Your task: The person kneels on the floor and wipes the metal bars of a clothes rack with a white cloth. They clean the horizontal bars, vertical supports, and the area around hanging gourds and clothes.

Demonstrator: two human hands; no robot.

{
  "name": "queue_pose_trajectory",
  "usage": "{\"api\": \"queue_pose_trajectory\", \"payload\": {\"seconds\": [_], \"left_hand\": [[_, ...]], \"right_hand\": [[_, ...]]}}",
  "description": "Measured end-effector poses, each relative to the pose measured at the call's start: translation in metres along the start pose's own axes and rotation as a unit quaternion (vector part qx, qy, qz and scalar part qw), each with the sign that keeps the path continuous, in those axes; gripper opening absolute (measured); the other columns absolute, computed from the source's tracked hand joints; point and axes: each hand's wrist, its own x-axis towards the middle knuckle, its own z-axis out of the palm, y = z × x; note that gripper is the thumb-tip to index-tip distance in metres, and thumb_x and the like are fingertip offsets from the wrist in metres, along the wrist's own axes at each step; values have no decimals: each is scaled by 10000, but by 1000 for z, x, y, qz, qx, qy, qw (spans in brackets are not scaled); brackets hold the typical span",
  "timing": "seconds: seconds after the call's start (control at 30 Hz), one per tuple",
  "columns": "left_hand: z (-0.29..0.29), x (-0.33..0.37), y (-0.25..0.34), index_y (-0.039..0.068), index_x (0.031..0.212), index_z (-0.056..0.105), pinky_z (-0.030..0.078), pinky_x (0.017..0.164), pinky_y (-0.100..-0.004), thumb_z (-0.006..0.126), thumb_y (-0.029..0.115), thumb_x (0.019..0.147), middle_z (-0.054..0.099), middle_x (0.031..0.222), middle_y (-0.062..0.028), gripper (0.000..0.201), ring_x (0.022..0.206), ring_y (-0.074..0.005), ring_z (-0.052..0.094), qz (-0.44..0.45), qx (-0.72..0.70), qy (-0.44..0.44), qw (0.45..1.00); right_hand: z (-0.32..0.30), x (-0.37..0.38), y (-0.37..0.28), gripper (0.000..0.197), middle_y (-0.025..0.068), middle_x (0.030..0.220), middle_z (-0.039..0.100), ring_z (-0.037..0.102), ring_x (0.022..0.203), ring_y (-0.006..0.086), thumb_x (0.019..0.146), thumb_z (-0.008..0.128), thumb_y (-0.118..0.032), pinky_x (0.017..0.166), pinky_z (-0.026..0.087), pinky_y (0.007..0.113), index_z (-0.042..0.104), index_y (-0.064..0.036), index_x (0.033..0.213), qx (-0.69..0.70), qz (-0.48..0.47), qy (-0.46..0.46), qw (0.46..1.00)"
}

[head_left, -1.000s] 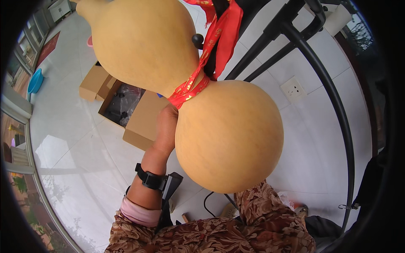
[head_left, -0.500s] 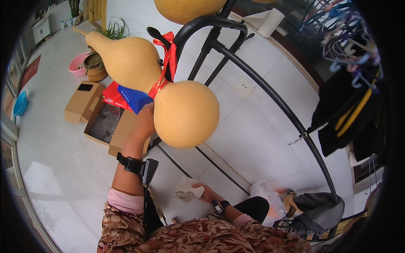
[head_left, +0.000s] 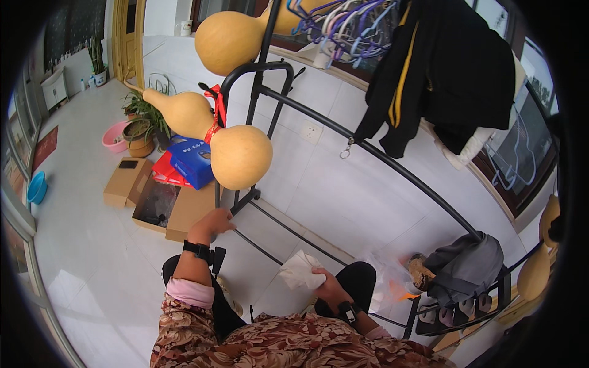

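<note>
My left hand is off the gourd, below it and in front of the rack's foot. Its fingers are loosely bent and apart, with nothing seen between them. My right hand grips a crumpled white wipe, cloth or paper, low above the floor. A large tan bottle gourd hangs tilted from the black metal rack. Around its waist runs a red ribbon. Its narrow neck end points to the far left.
Another gourd hangs higher up. Open cardboard boxes and a blue box lie on the floor at left. Hangers and a black jacket hang at right, above a grey bag.
My left hand has left the gourd and come down toward me. The right hand has lifted a little with the wipe. My view has swung right and takes in more of the rack.
</note>
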Motion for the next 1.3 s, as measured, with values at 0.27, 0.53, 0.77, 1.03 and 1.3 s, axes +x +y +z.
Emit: {"api": "queue_pose_trajectory", "payload": {"seconds": [0.27, 0.53, 0.77, 1.03, 1.3], "left_hand": [[59, -3, -7, -21, 1035, 725, 573, 764, -442, 818, 301, 792, 750, 933, -195, 414, 877, -370, 725, 49, -59, 59, 995], [34, 60, 12, -18, 1086, 711, 557, 819, -473, 815, 246, 789, 713, 1056, -254, 411, 950, -420, 691, 26, -181, 324, 928], [15, 116, -18, -30, 1224, 667, 486, 982, -499, 806, 242, 827, 666, 1210, -274, 501, 1148, -458, 610, -45, -198, 525, 826], [-13, 135, -11, -27, 1180, 642, 529, 889, -427, 782, 228, 850, 713, 1117, -223, 440, 1051, -403, 679, 148, -310, 490, 801], [-14, 170, -28, -39, 1083, 628, 530, 855, -437, 773, 225, 860, 703, 1070, -245, 375, 1012, -381, 688, 153, -621, 318, 700]], "right_hand": [[58, -111, -99, 527, 155, 1240, 668, 683, 1111, 282, 859, 614, 26, 975, 574, 431, 522, 16, 1378, -151, -384, 97, 906], [136, -201, -254, 438, 98, 1229, 647, 627, 1088, 169, 913, 680, -34, 981, 478, 293, 576, -6, 1337, -507, -682, 323, 416], [111, -158, -351, 394, 86, 1055, 702, 649, 877, 157, 940, 682, -181, 781, 522, 297, 615, -42, 1302, -523, -544, 505, 418], [181, -42, -317, 422, 190, 951, 732, 709, 814, 302, 933, 703, -323, 761, 546, 391, 645, -57, 1255, -676, -521, 418, 311], [275, 118, -273, 629, 206, 1241, 654, 649, 1142, 324, 844, 834, -278, 983, 504, 396, 569, -16, 1350, -776, -516, 252, 261]]}}
